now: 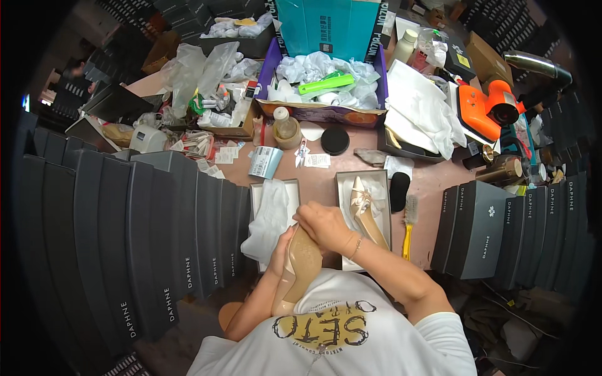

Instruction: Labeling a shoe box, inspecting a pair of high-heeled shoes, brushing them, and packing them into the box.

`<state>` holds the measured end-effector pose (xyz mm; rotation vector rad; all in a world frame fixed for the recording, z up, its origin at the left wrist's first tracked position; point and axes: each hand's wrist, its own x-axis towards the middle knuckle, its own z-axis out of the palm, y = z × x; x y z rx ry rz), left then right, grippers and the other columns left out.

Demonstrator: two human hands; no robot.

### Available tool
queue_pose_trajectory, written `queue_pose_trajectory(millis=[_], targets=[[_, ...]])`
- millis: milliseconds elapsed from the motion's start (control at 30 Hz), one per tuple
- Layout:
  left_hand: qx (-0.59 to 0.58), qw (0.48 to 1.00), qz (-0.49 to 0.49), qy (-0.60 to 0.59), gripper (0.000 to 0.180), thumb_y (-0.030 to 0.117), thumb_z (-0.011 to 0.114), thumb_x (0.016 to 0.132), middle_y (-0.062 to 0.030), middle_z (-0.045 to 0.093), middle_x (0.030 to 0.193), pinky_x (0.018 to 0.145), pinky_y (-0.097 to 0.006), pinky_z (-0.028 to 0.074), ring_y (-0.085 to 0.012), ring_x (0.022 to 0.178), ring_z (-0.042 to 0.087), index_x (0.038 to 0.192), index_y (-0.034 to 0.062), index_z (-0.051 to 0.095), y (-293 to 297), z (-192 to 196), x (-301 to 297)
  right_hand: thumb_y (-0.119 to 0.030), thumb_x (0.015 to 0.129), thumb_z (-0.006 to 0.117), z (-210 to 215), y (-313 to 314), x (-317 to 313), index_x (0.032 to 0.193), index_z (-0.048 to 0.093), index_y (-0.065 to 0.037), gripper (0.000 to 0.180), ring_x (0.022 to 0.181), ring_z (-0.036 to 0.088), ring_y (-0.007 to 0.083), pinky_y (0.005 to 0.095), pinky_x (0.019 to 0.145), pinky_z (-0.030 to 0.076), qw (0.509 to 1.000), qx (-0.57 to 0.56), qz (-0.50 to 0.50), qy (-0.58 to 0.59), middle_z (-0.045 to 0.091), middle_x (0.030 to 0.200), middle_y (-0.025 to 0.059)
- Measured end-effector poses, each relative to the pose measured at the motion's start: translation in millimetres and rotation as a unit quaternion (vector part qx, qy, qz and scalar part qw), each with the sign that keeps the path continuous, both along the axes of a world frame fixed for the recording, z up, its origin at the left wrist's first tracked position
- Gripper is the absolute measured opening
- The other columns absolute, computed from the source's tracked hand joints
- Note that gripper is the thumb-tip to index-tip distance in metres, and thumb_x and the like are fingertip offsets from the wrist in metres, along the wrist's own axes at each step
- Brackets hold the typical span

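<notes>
In front of my chest a beige dress shoe (pixel 305 258) is held with its tan sole turned up and its toe pointing away from me. My left hand (pixel 279 252) is wrapped round the shoe's left side. At the toe, my right hand (pixel 327 227) is closed, its fingertips pinching the tip; anything small between them is hidden. A matching pointed shoe (pixel 371 224) with a decorated toe lies in an open shoebox (pixel 388 241) to the right. Another open shoebox (pixel 293 186), to the left, has crumpled white tissue paper (pixel 266 222) over it.
Dark shoeboxes (pixel 147 238) stand in rows on the left, with more boxes (pixel 473 232) on the right. A yellow-handled brush (pixel 407 235), a black pad (pixel 399 192), a jar (pixel 286 131) and a round black lid (pixel 335 141) lie beyond. A purple box (pixel 320 113) holds plastic wrapping.
</notes>
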<state>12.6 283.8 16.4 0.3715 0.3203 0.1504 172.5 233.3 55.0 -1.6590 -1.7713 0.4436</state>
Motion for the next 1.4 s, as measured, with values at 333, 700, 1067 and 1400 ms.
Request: queue_pose_trajectory(millis=[333, 700, 1067, 1400], targets=[[-0.051, 0.996, 0.037, 0.063, 0.058, 0.046, 0.034, 0.095, -0.0174, 0.058, 0.117, 0.088, -0.039, 0.05, -0.0243, 0.1, 0.062, 0.135, 0.0047, 0.043, 4.9, 6.2, -2.3, -0.015, 0.077, 0.06, 23.6, -51.7, -30.3, 0.085, 0.055, -0.014, 0.009, 0.056, 0.057, 0.0247, 0.0372, 0.049, 0.047, 0.995, 0.048, 0.085, 0.01, 0.053, 0.069, 0.0047], [-0.113, 0.993, 0.006, 0.028, 0.06, 0.048, 0.029, 0.096, -0.0209, 0.061, 0.105, 0.078, -0.044, 0.055, -0.0324, 0.087, 0.065, 0.143, 0.0111, 0.031, -0.9, -12.8, -3.9, -0.014, 0.073, 0.06, 14.4, -38.2, -7.4, 0.08, 0.05, -0.015, 0.012, 0.054, 0.055, 0.0196, 0.0322, 0.043, 0.044, 0.995, 0.097, 0.008, -0.019, 0.047, 0.066, 0.0025], [-0.033, 0.987, 0.081, 0.135, 0.055, 0.045, 0.031, 0.098, -0.0131, 0.062, 0.112, 0.088, -0.035, 0.05, -0.0216, 0.099, 0.062, 0.134, 0.0049, 0.044, 1.2, 11.6, 0.0, -0.016, 0.077, 0.061, 18.1, -23.1, -27.5, 0.084, 0.052, -0.011, 0.012, 0.059, 0.06, 0.0254, 0.0385, 0.052, 0.05, 0.99, 0.074, 0.12, -0.016, 0.053, 0.069, 0.0057], [-0.069, 0.997, 0.028, 0.028, 0.06, 0.048, 0.031, 0.098, -0.0139, 0.056, 0.122, 0.096, -0.04, 0.045, -0.0251, 0.112, 0.056, 0.138, 0.005, 0.04, 8.2, -11.9, -9.8, -0.018, 0.083, 0.059, 10.9, 1.4, -12.0, 0.086, 0.055, -0.009, 0.01, 0.063, 0.059, 0.0295, 0.0408, 0.053, 0.048, 0.996, 0.06, 0.06, -0.014, 0.055, 0.076, 0.0085]])
